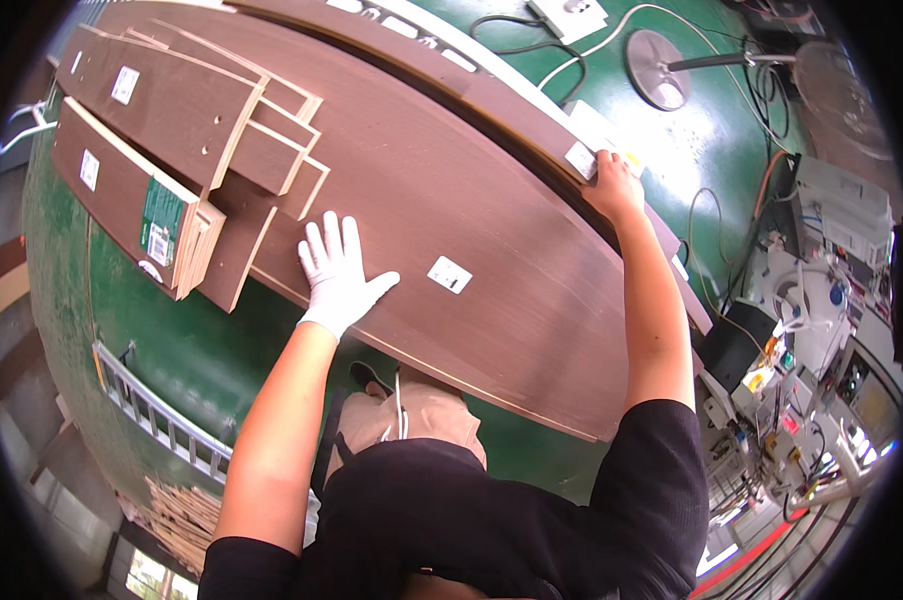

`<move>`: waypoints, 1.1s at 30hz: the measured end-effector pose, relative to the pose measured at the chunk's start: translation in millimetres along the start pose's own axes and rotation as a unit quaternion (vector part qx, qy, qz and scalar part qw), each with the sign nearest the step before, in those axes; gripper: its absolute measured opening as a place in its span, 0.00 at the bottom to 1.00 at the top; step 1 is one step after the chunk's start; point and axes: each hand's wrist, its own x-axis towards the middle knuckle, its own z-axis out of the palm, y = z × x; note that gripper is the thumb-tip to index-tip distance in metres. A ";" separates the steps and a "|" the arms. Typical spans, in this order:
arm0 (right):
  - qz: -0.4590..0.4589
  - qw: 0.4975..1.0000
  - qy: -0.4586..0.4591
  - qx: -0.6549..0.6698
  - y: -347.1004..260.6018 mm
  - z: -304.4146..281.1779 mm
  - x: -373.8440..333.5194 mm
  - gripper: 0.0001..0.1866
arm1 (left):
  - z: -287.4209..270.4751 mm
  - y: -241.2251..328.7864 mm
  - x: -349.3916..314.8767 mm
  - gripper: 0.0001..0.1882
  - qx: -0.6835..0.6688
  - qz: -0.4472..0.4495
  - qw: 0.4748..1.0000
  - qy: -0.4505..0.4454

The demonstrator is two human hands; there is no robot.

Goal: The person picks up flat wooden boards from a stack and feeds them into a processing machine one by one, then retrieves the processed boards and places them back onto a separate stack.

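Observation:
My left hand (338, 275), in a white glove, lies with fingers spread on a wide brown panel (492, 210) near its front edge. A white label (450, 275) is stuck on this panel to the right of the glove. Farther right, my bare right hand (615, 188) grips the edge of a long narrow brown panel (527, 128) behind the wide one. Its fingers curl over the edge, and the fingertips are partly hidden. Close to those fingers is another white label (582, 160).
Smaller brown boards (172, 95) are stacked at the left, beside a bundle with a green label (162, 222). A ladder (162, 415) lies lower left. On the green floor stand a round metal base (659, 70) and loose cables. Cluttered equipment (802, 290) fills the right side.

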 end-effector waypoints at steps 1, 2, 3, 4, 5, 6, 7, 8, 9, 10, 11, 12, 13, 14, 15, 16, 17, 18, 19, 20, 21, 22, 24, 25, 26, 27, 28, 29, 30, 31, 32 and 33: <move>0.000 1.000 0.000 -0.015 2.8 1.0 -5.8 0.30 | 1.6 6.5 -8.8 0.65 -0.006 0.000 1.000 -0.001; 0.000 1.000 0.001 -0.031 6.1 1.2 -12.5 0.29 | 3.1 13.6 -17.3 0.65 -0.012 0.001 1.000 -0.001; -0.002 0.999 0.033 -0.006 -25.0 6.4 22.6 0.28 | -11.8 -13.9 24.3 0.64 0.015 -0.002 1.000 0.015; 0.000 1.000 0.020 -0.009 -14.3 10.1 18.3 0.30 | -6.4 -4.4 18.4 0.64 0.011 0.002 1.000 0.000; -0.001 1.000 0.025 -0.001 -14.6 15.5 13.9 0.34 | -9.5 -5.0 14.6 0.64 0.023 -0.001 1.000 -0.010; 0.006 1.000 0.005 0.006 -18.5 11.2 7.9 0.38 | -9.6 -4.8 7.9 0.63 0.011 -0.003 1.000 -0.015; 0.008 1.000 0.000 0.012 -20.1 6.9 4.8 0.40 | -7.5 -3.7 9.0 0.63 -0.002 0.002 1.000 -0.016; 0.000 1.000 0.012 0.011 -20.6 12.3 4.1 0.41 | -10.6 -8.7 8.7 0.63 -0.013 0.006 1.000 -0.023; -0.001 1.000 0.016 -0.004 -15.7 17.1 5.6 0.43 | -6.6 -10.5 7.5 0.62 -0.018 0.016 1.000 -0.006; 0.006 1.000 0.009 -0.021 -13.3 19.0 7.4 0.45 | -5.0 -11.1 6.8 0.62 -0.020 0.017 1.000 0.002; 0.007 1.000 0.011 -0.019 -13.1 22.5 10.0 0.46 | -4.1 -12.8 6.1 0.62 -0.023 0.019 1.000 0.009; 0.009 1.000 0.013 -0.020 -17.9 18.8 10.1 0.47 | -3.9 -12.4 6.3 0.62 -0.020 0.017 1.000 0.007; 0.011 1.000 0.016 -0.021 -22.6 15.1 8.8 0.49 | -4.0 -12.2 6.7 0.62 -0.017 0.016 1.000 0.006; 0.022 1.000 0.003 -0.021 -24.4 8.8 5.2 0.53 | -4.1 -10.9 7.0 0.62 -0.014 0.015 1.000 0.006; 0.027 0.999 0.043 -0.008 -26.5 8.7 0.8 0.53 | -3.6 -10.4 4.4 0.62 -0.019 0.017 1.000 0.005; 0.030 0.996 0.085 0.009 -28.1 10.0 0.3 0.53 | -4.7 -9.9 4.9 0.61 -0.022 0.018 1.000 0.008; 0.034 0.991 0.127 0.027 -31.4 12.5 -1.5 0.53 | -5.2 -9.5 5.4 0.61 -0.025 0.019 0.999 0.011; 0.021 0.977 0.194 0.090 -38.8 18.7 -8.2 0.51 | -2.1 -9.3 0.3 0.60 -0.017 0.018 0.999 0.032; -0.020 0.945 0.274 0.175 -53.3 19.9 -16.0 0.45 | -0.6 -12.1 1.6 0.59 -0.024 0.025 0.998 0.045; -0.050 0.920 0.325 0.214 -70.4 24.0 -27.4 0.41 | 1.3 -13.1 1.4 0.59 -0.024 0.030 0.998 0.045; -0.078 0.890 0.373 0.250 -90.2 28.4 -46.0 0.37 | -0.8 -12.4 -2.4 0.60 -0.024 0.038 0.998 0.043; -0.117 0.877 0.387 0.260 -116.9 35.5 -61.0 0.34 | -7.0 -13.4 -4.2 0.60 -0.027 0.037 0.999 0.029; -0.159 0.866 0.371 0.294 -176.7 50.8 -104.7 0.31 | -16.8 -18.8 -9.7 0.59 -0.050 0.038 0.998 -0.003; -0.172 0.869 0.337 0.319 -207.4 59.5 -125.0 0.31 | -16.0 -25.1 -11.5 0.59 -0.057 0.040 0.998 -0.010; -0.180 0.869 0.318 0.333 -233.0 74.7 -138.4 0.32 | -17.1 -33.8 -8.4 0.59 -0.045 0.060 0.997 -0.019; -0.184 0.873 0.294 0.343 -252.7 90.7 -156.5 0.32 | -25.8 -41.7 -16.3 0.53 -0.053 0.089 0.995 0.001; -0.175 0.894 0.265 0.317 -269.8 102.1 -173.7 0.33 | -29.4 -55.0 -19.8 0.47 -0.076 0.128 0.989 0.005; -0.158 0.913 0.238 0.291 -284.9 109.3 -187.4 0.34 | -34.0 -70.7 -19.8 0.42 -0.095 0.173 0.980 0.008; -0.165 0.936 0.201 0.237 -297.7 107.2 -203.1 0.36 | -48.7 -84.0 -28.9 0.35 -0.121 0.217 0.968 -0.045; -0.171 0.954 0.166 0.181 -305.5 101.7 -213.0 0.38 | -50.6 -101.8 -49.1 0.32 -0.232 0.205 0.950 -0.040; -0.177 0.966 0.126 0.140 -310.0 98.9 -217.3 0.43 | -51.5 -124.3 -65.0 0.29 -0.276 0.211 0.936 -0.065; -0.179 0.970 0.115 0.117 -310.8 97.7 -219.6 0.46 | -55.8 -151.3 -79.6 0.26 -0.317 0.218 0.918 -0.093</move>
